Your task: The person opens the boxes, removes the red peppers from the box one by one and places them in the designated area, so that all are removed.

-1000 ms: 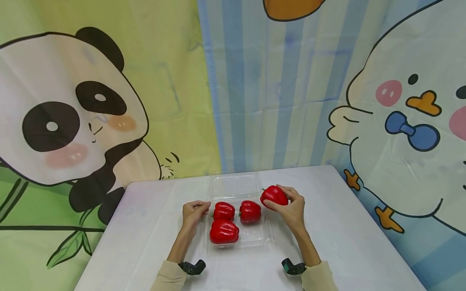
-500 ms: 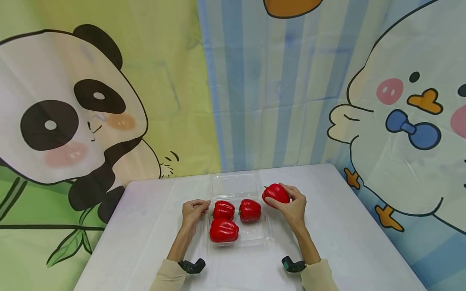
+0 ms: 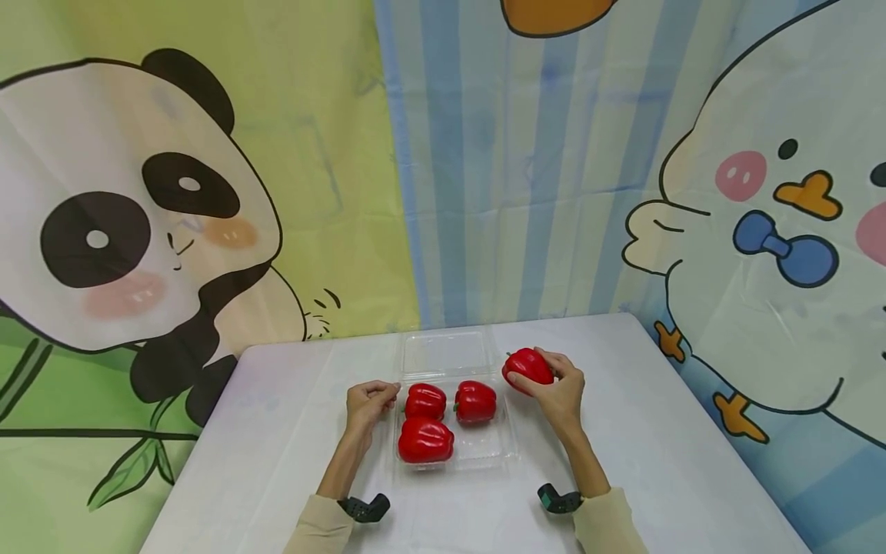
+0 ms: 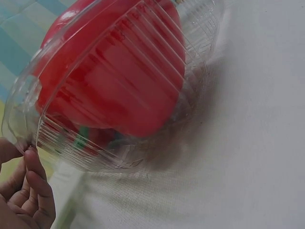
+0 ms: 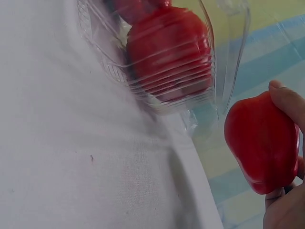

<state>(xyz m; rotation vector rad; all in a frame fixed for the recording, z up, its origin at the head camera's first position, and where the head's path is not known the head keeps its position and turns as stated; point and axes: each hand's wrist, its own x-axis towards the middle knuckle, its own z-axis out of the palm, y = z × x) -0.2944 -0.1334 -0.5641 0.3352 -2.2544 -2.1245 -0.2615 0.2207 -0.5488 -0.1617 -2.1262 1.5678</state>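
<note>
A clear plastic clamshell container [image 3: 484, 452] lies with its lid [image 3: 446, 354] folded back, away from the person. Three red bell peppers sit inside: a front-left pepper [image 3: 425, 440], a back-left pepper [image 3: 425, 402] and a back-right pepper [image 3: 475, 402]. My left hand [image 3: 371, 405] pinches the container's left rim between thumb and fingertips, as the left wrist view shows close up. Beyond the container's right side, my right hand [image 3: 562, 391] grips another red bell pepper [image 5: 262, 143], thumb on one side and fingers on the other, its stem pointing left.
The container stands on a white-covered table [image 3: 644, 454]. Behind the table hangs a cartoon backdrop with a panda [image 3: 166, 223] at left and a white bird [image 3: 775, 308] at right. A dark wrist device [image 3: 365, 508] sits on each wrist.
My right hand has shifted slightly to the right and away with its bell pepper. The left hand stays at the rim, and the three peppers in the container have not moved.
</note>
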